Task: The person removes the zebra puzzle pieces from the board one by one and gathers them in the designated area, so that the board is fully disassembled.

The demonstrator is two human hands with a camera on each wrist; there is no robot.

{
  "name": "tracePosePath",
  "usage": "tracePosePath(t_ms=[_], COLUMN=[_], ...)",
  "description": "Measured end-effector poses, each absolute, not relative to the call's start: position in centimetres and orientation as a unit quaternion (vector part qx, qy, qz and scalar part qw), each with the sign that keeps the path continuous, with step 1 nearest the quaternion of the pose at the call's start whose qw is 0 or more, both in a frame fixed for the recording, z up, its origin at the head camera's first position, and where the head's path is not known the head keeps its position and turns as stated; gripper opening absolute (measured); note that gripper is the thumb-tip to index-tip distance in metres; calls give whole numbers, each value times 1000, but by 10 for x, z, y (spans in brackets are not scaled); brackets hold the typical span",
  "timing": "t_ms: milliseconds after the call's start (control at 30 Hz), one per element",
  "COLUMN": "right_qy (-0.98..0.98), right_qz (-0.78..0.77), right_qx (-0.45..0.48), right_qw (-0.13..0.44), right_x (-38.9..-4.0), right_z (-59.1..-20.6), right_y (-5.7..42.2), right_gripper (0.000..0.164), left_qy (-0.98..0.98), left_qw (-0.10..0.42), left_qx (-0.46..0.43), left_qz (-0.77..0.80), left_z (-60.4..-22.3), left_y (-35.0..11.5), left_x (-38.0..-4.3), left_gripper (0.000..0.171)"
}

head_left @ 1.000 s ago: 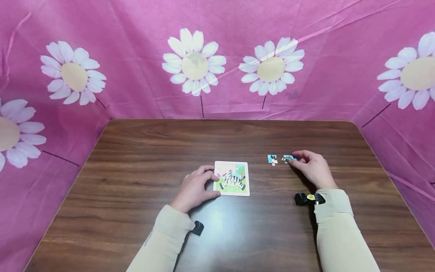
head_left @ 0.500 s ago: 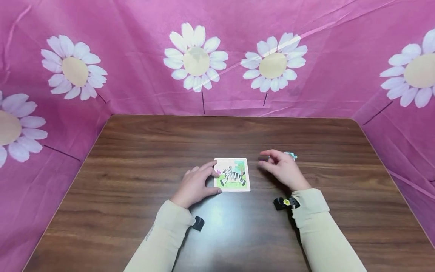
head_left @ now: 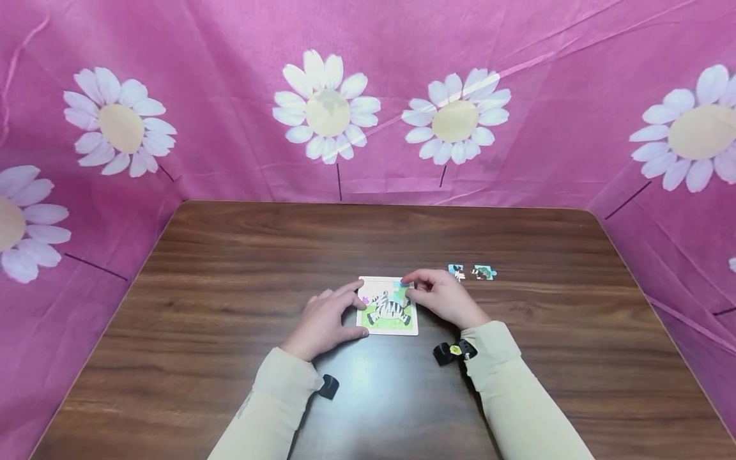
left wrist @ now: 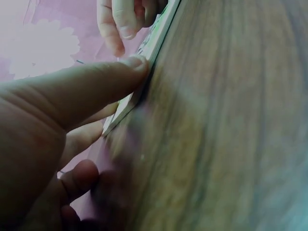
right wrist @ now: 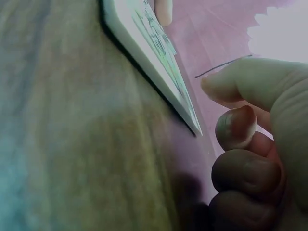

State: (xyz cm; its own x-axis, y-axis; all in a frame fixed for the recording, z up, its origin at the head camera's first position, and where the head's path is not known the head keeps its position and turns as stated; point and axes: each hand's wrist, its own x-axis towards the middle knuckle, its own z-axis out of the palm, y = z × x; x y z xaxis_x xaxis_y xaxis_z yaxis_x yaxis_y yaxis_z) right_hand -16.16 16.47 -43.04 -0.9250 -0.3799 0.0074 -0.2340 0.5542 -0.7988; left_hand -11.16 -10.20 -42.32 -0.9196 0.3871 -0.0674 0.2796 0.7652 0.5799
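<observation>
A square zebra puzzle board (head_left: 391, 322) with a pale frame lies mid-table. Along its left side my left hand (head_left: 328, 324) holds it, thumb (left wrist: 110, 82) at the near corner and fingers by the far corner. Over the board's upper right corner, my right hand (head_left: 445, 297) pinches a small blue puzzle piece (head_left: 403, 284) between thumb and index finger. The fingers mostly cover that piece. In the right wrist view, the thumb (right wrist: 240, 83) hides the pinch and the other fingers are curled.
Two loose puzzle pieces lie just beyond my right hand: a blue and white one (head_left: 456, 271) and a blue and green one (head_left: 484, 273). The brown wooden table (head_left: 259, 255) ends at a pink flowered cloth (head_left: 391, 172) on several sides.
My right hand has moved left from the loose pieces, passing above the nearer one, to the board's upper right corner. Two pieces stay behind on the table. The left hand keeps its place.
</observation>
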Motion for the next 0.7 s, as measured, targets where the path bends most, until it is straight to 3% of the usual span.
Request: tracePosePath(t_ms=[200, 433, 700], right_qy=[891, 881, 847], right_qz=[-389, -369, -400], right_qx=[-210, -232, -236], right_qw=[106, 184, 257], right_x=[-165, -170, -172], right_z=[-429, -426, -421], right_y=[165, 169, 177], right_gripper=[25, 41, 38], left_qy=[929, 925, 914], left_qw=[81, 100, 93], left_qx=[204, 214, 256], left_qz=[299, 296, 302], left_z=[-424, -424, -421], left_y=[-107, -110, -117], left_x=[-113, -112, -111], left_gripper=[36, 36, 36])
